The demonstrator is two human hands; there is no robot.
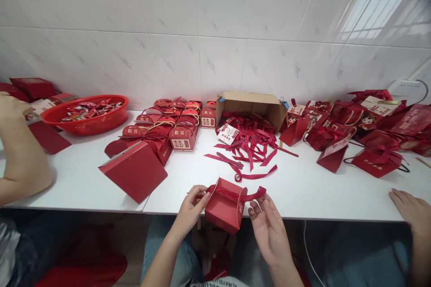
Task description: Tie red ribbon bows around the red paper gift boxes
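Observation:
A small red box (225, 206), tilted over the table's front edge, is gripped at its left side by my left hand (192, 210). A dark red ribbon (232, 195) runs across the top of the box and sticks out on the right. The free ribbon end lies at the fingertips of my right hand (268, 226), which appears to pinch it, palm turned up. Just beyond, loose red ribbons (251, 143) spill from a cardboard carton (251, 97) lying on its side, with a white printed tag (228, 134) on them.
Rows of red gift boxes (182, 137) stand left of the carton, with a larger red box (134, 172) in front. A red basin (85, 127) holds wrapped sweets. Tied boxes (375, 157) pile up at right. Another person's arm (23, 157) is at left, someone's hand (411, 208) at right.

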